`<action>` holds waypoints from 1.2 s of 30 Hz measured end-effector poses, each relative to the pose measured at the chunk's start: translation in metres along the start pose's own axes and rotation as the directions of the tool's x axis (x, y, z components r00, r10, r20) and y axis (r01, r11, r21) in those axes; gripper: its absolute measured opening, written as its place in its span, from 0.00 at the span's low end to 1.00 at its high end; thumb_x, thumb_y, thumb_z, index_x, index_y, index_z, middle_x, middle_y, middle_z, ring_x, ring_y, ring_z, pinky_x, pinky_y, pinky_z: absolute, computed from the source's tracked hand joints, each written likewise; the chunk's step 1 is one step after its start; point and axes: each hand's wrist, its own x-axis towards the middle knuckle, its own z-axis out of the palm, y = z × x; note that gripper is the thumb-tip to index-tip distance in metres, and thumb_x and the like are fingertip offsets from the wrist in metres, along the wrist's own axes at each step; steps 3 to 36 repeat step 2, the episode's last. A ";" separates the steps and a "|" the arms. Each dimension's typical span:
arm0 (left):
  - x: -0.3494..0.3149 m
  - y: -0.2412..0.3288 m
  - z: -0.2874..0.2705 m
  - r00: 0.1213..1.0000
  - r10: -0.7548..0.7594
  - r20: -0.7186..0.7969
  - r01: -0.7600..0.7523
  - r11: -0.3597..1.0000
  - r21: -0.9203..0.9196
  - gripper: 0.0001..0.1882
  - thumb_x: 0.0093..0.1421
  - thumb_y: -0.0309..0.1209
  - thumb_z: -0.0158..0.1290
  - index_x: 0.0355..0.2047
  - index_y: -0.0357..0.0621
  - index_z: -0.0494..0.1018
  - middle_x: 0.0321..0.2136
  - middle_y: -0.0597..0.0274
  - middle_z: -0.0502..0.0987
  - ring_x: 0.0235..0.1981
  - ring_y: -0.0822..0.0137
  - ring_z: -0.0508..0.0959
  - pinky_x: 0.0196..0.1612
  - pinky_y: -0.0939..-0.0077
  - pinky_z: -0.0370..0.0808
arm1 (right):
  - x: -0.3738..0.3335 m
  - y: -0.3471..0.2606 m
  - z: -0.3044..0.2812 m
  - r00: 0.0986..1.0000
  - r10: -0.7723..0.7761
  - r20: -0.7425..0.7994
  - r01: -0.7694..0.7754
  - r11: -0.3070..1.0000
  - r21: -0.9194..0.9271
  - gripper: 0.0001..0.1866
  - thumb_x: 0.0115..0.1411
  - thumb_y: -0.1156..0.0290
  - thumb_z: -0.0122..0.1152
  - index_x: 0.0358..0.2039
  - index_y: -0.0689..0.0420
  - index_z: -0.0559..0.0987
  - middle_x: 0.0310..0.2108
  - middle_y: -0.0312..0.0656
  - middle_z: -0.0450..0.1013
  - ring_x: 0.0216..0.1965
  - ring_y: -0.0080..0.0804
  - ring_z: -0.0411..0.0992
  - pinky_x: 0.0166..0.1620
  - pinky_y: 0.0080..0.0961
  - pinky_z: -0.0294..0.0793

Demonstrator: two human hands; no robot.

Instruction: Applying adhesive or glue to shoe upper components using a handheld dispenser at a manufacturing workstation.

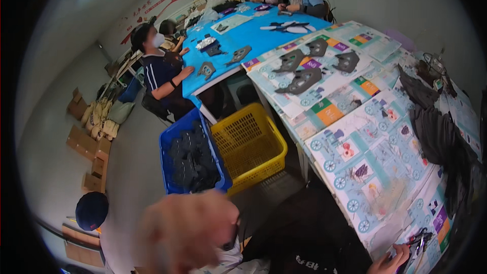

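Note:
My left hand (187, 228) is raised close in front of me at the lower middle. Motion smears its fingers, so whether it holds anything is unclear. At the lower right my right hand (393, 261) rests by the table edge with its fingers curled, partly cut off by the frame. What lies in those fingers, if anything, is hidden. Right beside them is a metal hand tool (420, 243) with dark and red parts, its exact kind unclear. The near table (350, 157) has a printed patterned cover. Several dark grey shaped pieces with cut-outs (304, 80) lie on its far part.
Crumpled dark cloth (441, 137) lies along the table's right side. Below the table's left edge stand a yellow basket (248, 142) and a blue crate (165, 157) of dark pieces. People sit around a blue-covered table (264, 35) beyond. A capped person (92, 211) is at lower left.

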 end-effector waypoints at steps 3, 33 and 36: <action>0.028 0.050 0.029 0.987 0.162 -0.016 -0.161 0.984 0.071 0.15 0.63 0.36 0.64 0.50 0.55 0.79 0.25 0.66 0.81 0.19 0.61 0.80 0.44 0.43 0.78 | -0.003 0.024 0.013 0.992 -0.125 -0.034 0.127 0.988 0.087 0.18 0.58 0.79 0.58 0.50 0.67 0.73 0.62 0.59 0.63 0.63 0.55 0.63 0.66 0.54 0.60; 0.028 0.050 0.029 0.987 0.162 -0.016 -0.161 0.984 0.071 0.15 0.63 0.36 0.64 0.50 0.55 0.79 0.25 0.66 0.81 0.19 0.61 0.80 0.44 0.43 0.78 | -0.003 0.024 0.013 0.992 -0.125 -0.034 0.127 0.988 0.087 0.18 0.58 0.79 0.58 0.50 0.67 0.73 0.62 0.59 0.63 0.63 0.55 0.63 0.66 0.54 0.60; 0.028 0.050 0.029 0.987 0.162 -0.016 -0.161 0.984 0.071 0.15 0.63 0.36 0.64 0.50 0.55 0.79 0.25 0.66 0.81 0.19 0.61 0.80 0.44 0.43 0.78 | -0.003 0.024 0.013 0.992 -0.125 -0.034 0.127 0.988 0.087 0.18 0.58 0.79 0.58 0.50 0.67 0.73 0.62 0.59 0.63 0.63 0.55 0.63 0.66 0.54 0.60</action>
